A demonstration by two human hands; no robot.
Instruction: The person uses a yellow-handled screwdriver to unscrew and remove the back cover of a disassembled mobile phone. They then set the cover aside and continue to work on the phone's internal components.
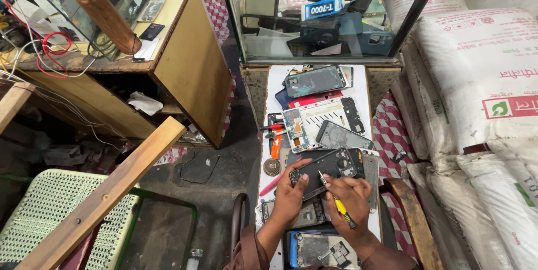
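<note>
**Two hands at an opened phone on a cluttered repair counter**

Seen from above, down onto a narrow white counter [363,88] strewn with phone parts. Left hand [290,191] clamped on the near left end of a dark, opened phone [327,169], thumb on top, fingers curled under its edge. Right hand [350,194] closed around a yellow-handled screwdriver [338,204], metal tip resting on the phone's inside, near its middle. Phone held flat at the near half of the counter, just above other parts. Just beside it to the left, an orange-handled tool [275,145], a round brownish disc [272,167] and a pink pen [270,183]. Farther off, a bare circuit frame [295,130], a grey back panel [343,135], a red cover [316,99] and another opened phone [315,81]. Nearest the body, a blue-edged phone shell [320,250]. At the counter's far end, a glass case [319,17] of phone covers. Right of the counter, stacked white sacks [476,79]. Left, a wooden desk [185,51] with wires.
</note>
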